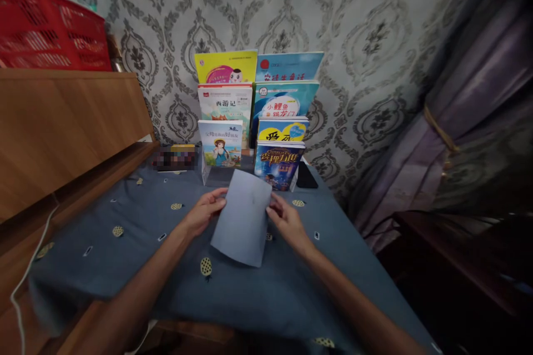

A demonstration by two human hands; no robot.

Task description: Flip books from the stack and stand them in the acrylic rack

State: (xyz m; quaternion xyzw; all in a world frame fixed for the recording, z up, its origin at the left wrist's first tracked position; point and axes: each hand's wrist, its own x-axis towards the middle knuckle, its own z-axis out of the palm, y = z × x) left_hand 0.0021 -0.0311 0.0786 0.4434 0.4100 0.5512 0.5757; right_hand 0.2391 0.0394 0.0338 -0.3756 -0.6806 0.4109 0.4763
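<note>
A thin grey-blue book (pixel 242 219), seen from its plain back cover, is held tilted over the table between both my hands. My left hand (pixel 205 209) grips its left edge with the fingers curled round it. My right hand (pixel 287 221) grips its right edge the same way. Just behind the book stands a stepped rack of children's books (pixel 255 116) with colourful covers facing me, in two columns of several rows.
A blue patterned tablecloth (pixel 137 244) covers the table. A wooden shelf unit (pixel 62 122) stands at the left with a red plastic basket (pixel 50 30) on top. A dark phone-like object (pixel 307 177) lies right of the rack. Purple curtains (pixel 470 111) hang at the right.
</note>
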